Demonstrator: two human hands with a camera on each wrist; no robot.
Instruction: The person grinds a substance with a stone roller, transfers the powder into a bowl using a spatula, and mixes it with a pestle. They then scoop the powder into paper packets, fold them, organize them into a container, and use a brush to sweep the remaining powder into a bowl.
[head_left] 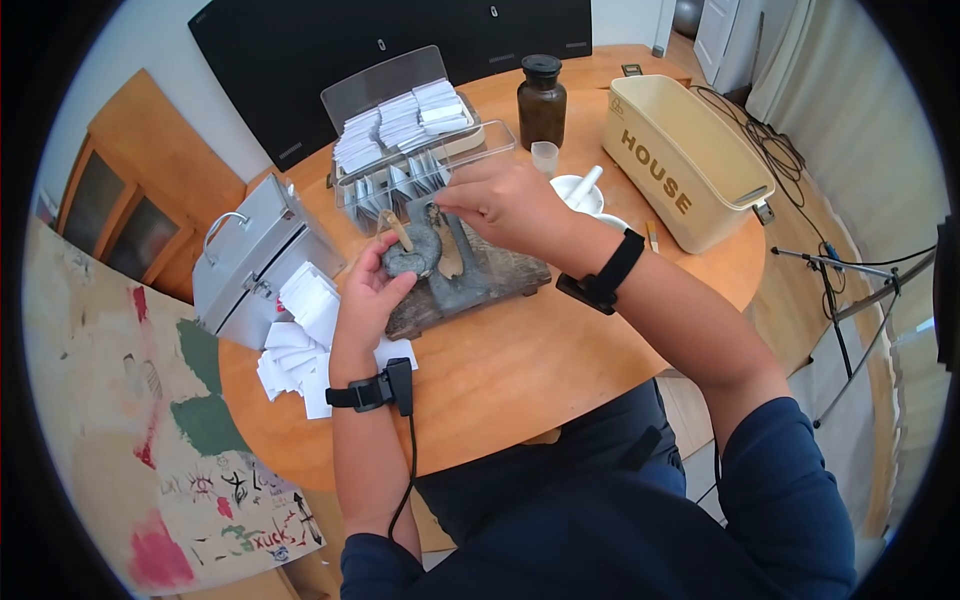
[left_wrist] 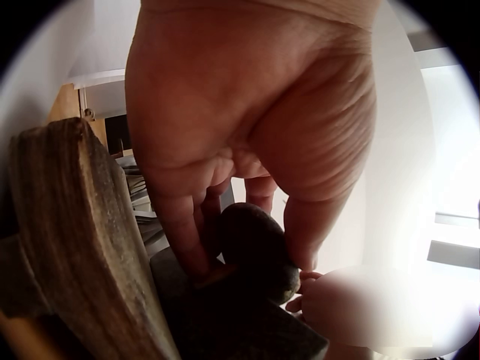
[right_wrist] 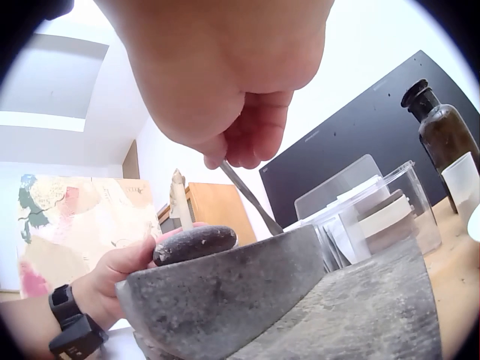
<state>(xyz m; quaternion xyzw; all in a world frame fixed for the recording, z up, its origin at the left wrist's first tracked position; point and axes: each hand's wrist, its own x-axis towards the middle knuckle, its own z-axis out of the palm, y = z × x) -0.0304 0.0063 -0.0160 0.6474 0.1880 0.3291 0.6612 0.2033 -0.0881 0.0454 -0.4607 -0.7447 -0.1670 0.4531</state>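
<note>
My left hand point(head_left: 368, 300) grips a round grey stone disc point(head_left: 410, 262) by its edge, at the left side of a grey stone trough point(head_left: 478, 285). A pale wooden peg point(right_wrist: 180, 202) stands up from the disc. In the left wrist view, the thumb and fingers of the left hand point(left_wrist: 247, 97) lie on either side of the disc point(left_wrist: 255, 238). My right hand point(head_left: 520, 205), over the trough's far end, pinches a thin metal tool point(right_wrist: 253, 199) that slants down to the trough's rim point(right_wrist: 225, 274). Brown material point(head_left: 452, 262) lies inside the trough.
The trough stands on a dark wooden block point(head_left: 415, 318). Behind are clear boxes of white packets point(head_left: 400, 125) and a brown bottle point(head_left: 542, 105). A white mortar point(head_left: 578, 192) and cream bin point(head_left: 685, 165) stand right; a metal case point(head_left: 262, 255) and paper packets point(head_left: 300, 345) left.
</note>
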